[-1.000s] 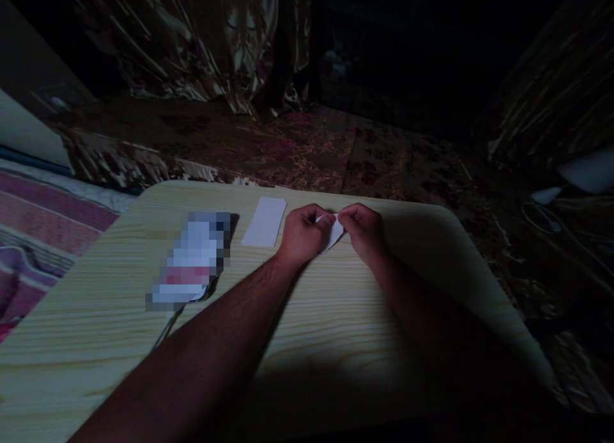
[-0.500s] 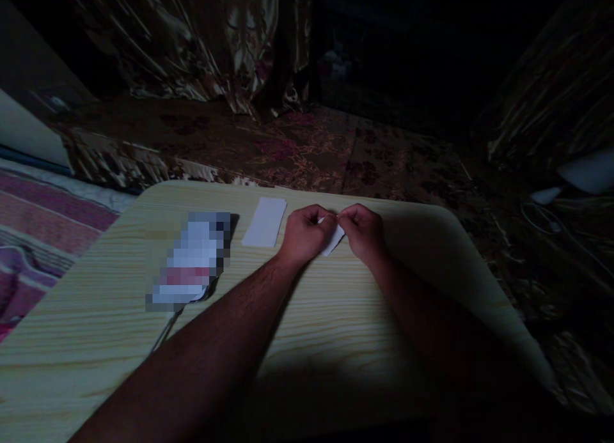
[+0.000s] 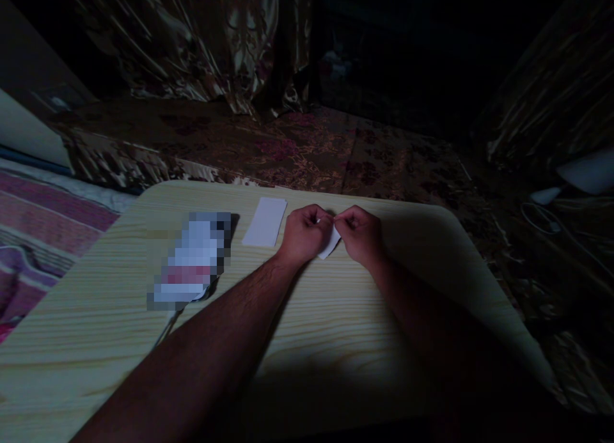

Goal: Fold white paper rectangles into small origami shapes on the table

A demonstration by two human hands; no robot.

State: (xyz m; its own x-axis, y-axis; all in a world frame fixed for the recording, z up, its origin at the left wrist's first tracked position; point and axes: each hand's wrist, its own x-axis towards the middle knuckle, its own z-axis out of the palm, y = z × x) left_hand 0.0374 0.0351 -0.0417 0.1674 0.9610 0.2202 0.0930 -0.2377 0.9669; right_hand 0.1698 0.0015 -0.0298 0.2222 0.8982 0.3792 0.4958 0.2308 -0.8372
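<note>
Fingers of the left hand and right hand pinch a paper between them, a two-sided grip that likely keeps it steady. Left of the fingers, seemingly for easy reach, a white stack lies on a wood-grained bench; beyond them, a curtain hangs in the dim room.

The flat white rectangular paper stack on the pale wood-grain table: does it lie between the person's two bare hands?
No, the white paper stack lies left of the left hand, away from the right hand.
</note>
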